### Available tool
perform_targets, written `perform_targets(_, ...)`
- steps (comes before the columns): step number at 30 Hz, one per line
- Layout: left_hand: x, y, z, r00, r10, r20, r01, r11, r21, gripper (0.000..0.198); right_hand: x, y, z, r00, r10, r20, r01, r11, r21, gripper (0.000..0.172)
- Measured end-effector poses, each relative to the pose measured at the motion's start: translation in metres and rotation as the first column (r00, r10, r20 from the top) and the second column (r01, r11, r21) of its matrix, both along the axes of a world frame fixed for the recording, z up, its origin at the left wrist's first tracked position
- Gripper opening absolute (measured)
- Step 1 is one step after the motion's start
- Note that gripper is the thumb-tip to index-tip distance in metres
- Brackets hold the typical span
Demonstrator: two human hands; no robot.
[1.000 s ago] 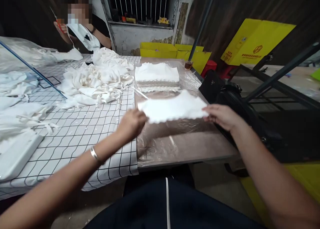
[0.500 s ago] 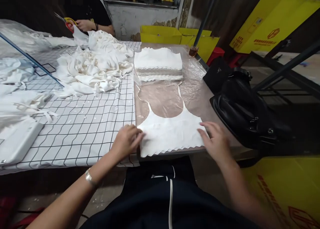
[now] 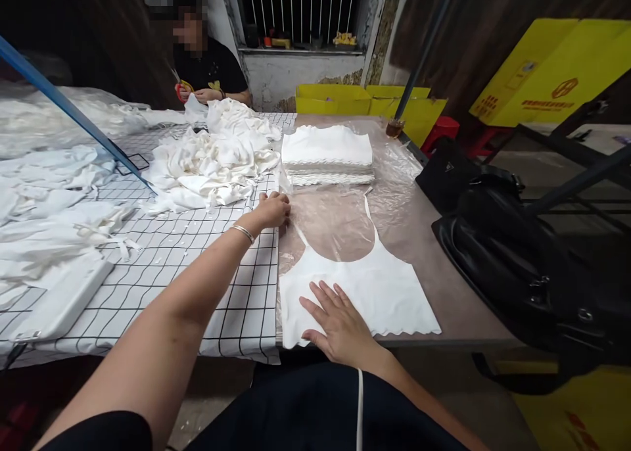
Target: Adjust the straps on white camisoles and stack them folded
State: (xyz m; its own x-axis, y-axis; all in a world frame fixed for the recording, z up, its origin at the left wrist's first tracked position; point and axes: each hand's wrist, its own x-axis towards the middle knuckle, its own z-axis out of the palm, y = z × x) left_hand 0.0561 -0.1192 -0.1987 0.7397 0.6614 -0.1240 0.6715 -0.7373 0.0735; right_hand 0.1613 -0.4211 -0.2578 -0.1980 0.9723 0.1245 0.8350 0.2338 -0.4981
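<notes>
A white camisole [image 3: 365, 286] with thin straps and a scalloped hem lies flat at the table's near edge. My right hand [image 3: 340, 323] rests on its lower left part, palm down and fingers spread. At the top of the left strap [image 3: 302, 235], my left hand [image 3: 274, 211] is closed with fingers curled; the strap's end is hidden beneath it. The right strap [image 3: 371, 217] lies stretched away from me. Just beyond is a neat stack of white camisoles [image 3: 327, 150] with wavy edges.
A heap of white garments [image 3: 211, 162] covers the checked cloth [image 3: 197, 267] at left, near a white device [image 3: 62, 306]. Black bags [image 3: 497, 240] sit at right. A co-worker [image 3: 211, 70] holds red-yellow scissors [image 3: 182, 91] behind. Blue poles [image 3: 93, 132] and yellow boxes [image 3: 335, 99] stand around.
My left hand has moved from the camisole's left side up to the left strap. My right hand has left the right side and lies flat on the fabric. The view has tilted up.
</notes>
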Motion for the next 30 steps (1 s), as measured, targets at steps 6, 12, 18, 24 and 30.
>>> perform_targets(6, 0.012, -0.018, 0.044, 0.999, -0.014, -0.035, 0.016, 0.999, 0.045, 0.021, 0.011, 0.032, 0.029, 0.596, -0.322, -0.736, 0.041, 0.927, -0.372, 0.052)
perform_targets(12, 0.014, -0.086, 0.091, 0.979, 0.011, 0.204, 0.091, 0.871, -0.483, 0.035, 0.010, 0.082, 0.064, -0.241, -0.635, -0.734, -0.295, 0.769, -0.568, 0.052)
perform_targets(18, -0.005, -0.084, 0.057, 0.958, -0.164, 0.237, 0.238, 0.913, -0.332, 0.050, 0.016, 0.074, 0.061, -0.246, -0.660, -0.710, -0.289, 0.749, -0.596, 0.020)
perform_targets(24, 0.010, -0.087, -0.007, 0.926, -0.094, 0.367, 0.229, 0.911, -0.343, 0.028, 0.022, 0.058, 0.065, -0.034, -0.608, -0.793, -0.218, 0.779, -0.588, 0.016)
perform_targets(30, 0.010, -0.066, -0.024, 0.901, 0.086, 0.424, 0.151, 0.855, -0.496, 0.035, 0.041, 0.014, 0.076, 0.252, -0.625, -0.739, -0.246, 0.697, -0.674, 0.032)
